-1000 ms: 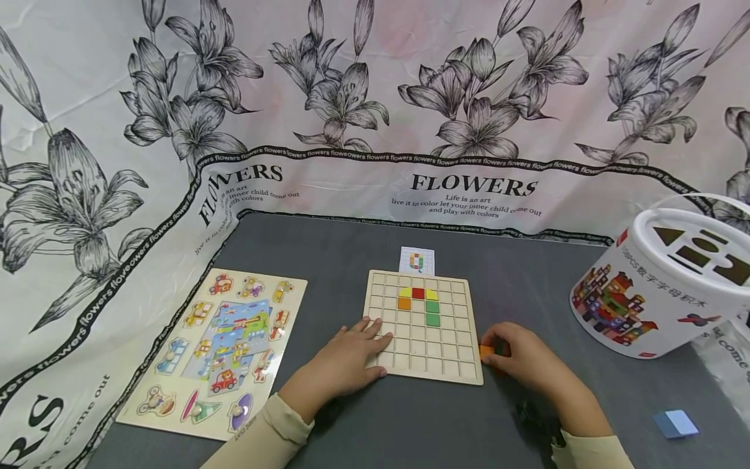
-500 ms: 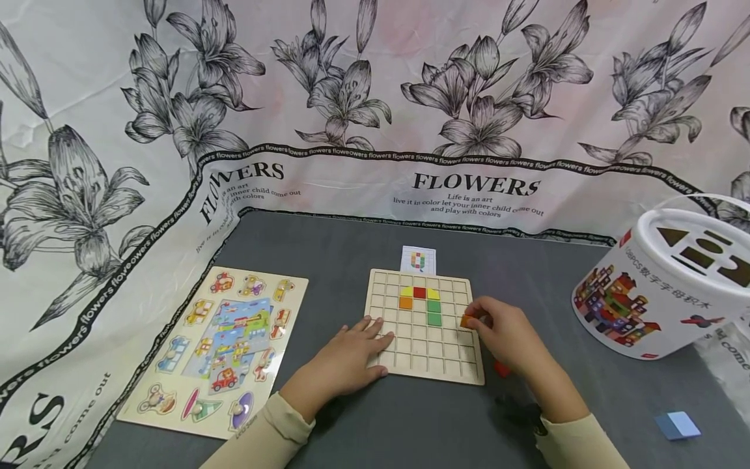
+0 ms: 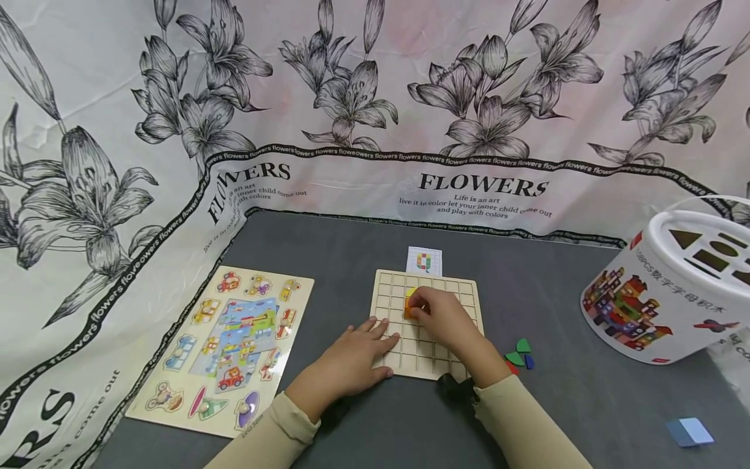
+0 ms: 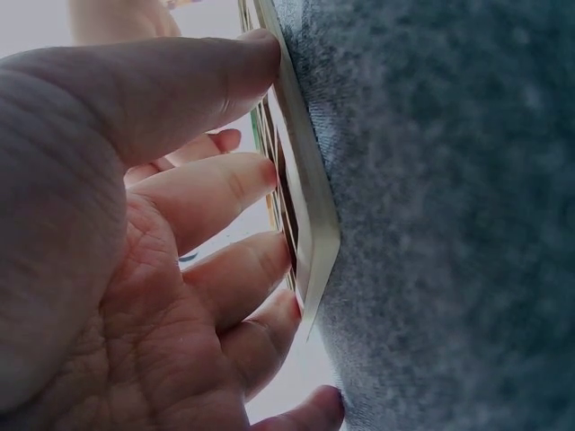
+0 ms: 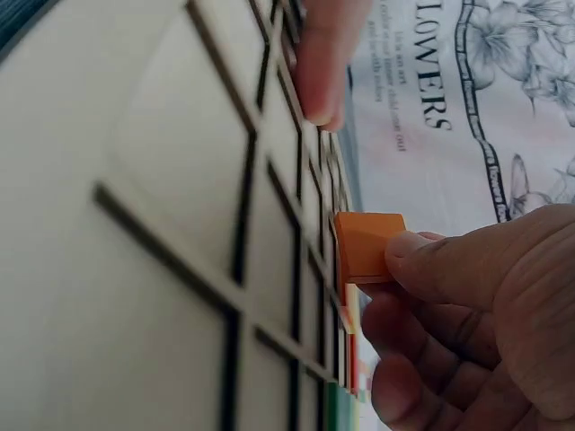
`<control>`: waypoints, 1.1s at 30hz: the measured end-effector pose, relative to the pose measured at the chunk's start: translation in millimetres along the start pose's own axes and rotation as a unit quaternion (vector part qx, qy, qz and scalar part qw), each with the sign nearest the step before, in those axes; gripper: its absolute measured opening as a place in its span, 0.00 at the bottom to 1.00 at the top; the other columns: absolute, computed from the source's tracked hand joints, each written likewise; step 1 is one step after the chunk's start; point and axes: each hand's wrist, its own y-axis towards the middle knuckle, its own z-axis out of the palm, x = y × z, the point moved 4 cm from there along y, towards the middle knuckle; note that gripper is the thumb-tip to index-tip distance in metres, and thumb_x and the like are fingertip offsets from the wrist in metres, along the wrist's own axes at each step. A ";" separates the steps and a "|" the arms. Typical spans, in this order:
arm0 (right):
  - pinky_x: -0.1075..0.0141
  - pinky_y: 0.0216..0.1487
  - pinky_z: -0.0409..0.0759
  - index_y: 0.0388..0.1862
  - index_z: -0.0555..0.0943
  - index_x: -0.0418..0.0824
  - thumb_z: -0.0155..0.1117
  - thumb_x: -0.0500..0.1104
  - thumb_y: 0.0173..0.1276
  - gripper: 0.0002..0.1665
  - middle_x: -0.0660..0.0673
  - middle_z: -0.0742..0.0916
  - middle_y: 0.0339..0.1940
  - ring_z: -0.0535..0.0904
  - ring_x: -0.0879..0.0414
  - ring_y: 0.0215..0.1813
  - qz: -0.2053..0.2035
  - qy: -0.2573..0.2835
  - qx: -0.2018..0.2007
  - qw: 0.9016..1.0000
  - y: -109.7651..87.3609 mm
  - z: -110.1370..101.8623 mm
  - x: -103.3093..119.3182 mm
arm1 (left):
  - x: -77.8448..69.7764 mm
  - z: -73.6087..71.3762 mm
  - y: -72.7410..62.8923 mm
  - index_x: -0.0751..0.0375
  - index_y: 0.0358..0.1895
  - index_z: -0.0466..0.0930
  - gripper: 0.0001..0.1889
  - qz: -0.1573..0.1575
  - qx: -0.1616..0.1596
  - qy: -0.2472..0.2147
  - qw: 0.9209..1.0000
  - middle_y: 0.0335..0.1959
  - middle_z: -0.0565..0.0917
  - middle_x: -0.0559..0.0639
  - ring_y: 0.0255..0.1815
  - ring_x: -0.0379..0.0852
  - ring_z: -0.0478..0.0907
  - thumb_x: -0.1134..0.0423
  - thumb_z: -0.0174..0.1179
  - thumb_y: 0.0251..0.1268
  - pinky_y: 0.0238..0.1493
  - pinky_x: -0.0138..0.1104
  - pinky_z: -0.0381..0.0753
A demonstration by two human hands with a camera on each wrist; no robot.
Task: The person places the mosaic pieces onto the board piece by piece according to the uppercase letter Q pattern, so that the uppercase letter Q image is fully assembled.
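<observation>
My right hand (image 3: 445,319) pinches an orange square block (image 5: 370,241) between thumb and fingers, close over the upper left part of a wooden grid board (image 3: 404,361). A yellow block (image 3: 411,291) shows just past the fingertips; the hand hides most of the other coloured blocks on the grid. In the right wrist view a green block (image 5: 339,409) and a red one (image 5: 352,359) show on the board. My left hand (image 3: 351,358) rests on the board's left edge with fingers spread, its thumb (image 4: 243,67) at the near edge.
A card (image 3: 424,261) with a coloured Q lies behind the board. Green pieces (image 3: 515,358), a blue piece (image 3: 530,362) and a red piece (image 3: 512,368) lie right. Beyond stand a white bucket (image 3: 629,306) and a blue block (image 3: 691,432). A picture puzzle board (image 3: 301,290) lies left.
My right hand has carried the orange block from beside the board's right edge leftward over the grid, uncovering the loose pieces on the table. My left hand stays on the board.
</observation>
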 end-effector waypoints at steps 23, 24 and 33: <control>0.51 0.53 0.85 0.42 0.90 0.41 0.74 0.34 0.74 0.03 0.46 0.89 0.43 0.85 0.50 0.47 0.000 -0.033 -0.004 0.999 -0.4 7.4 -9.1 | -2.0 0.2 1.6 0.48 0.81 0.75 0.34 0.001 0.002 0.008 1.000 0.86 0.69 0.54 0.89 0.57 0.61 0.49 0.70 0.76 0.82 0.62 0.67; 0.50 0.53 0.85 0.41 0.91 0.41 0.73 0.34 0.74 0.03 0.46 0.90 0.43 0.85 0.50 0.47 -0.002 -0.035 -0.004 0.999 -0.1 7.8 -9.5 | -2.1 0.0 1.5 0.48 0.81 0.75 0.34 0.000 0.002 0.008 1.000 0.86 0.69 0.54 0.89 0.57 0.61 0.49 0.70 0.76 0.82 0.61 0.67; 0.51 0.50 0.85 0.44 0.92 0.40 0.70 0.34 0.77 0.06 0.45 0.90 0.45 0.83 0.51 0.44 -0.029 -0.035 -0.005 0.999 -0.7 -12.0 -12.3 | 0.0 0.7 0.8 0.49 0.81 0.75 0.33 -0.006 0.006 -0.002 1.000 0.86 0.68 0.54 0.89 0.58 0.60 0.49 0.70 0.76 0.83 0.62 0.66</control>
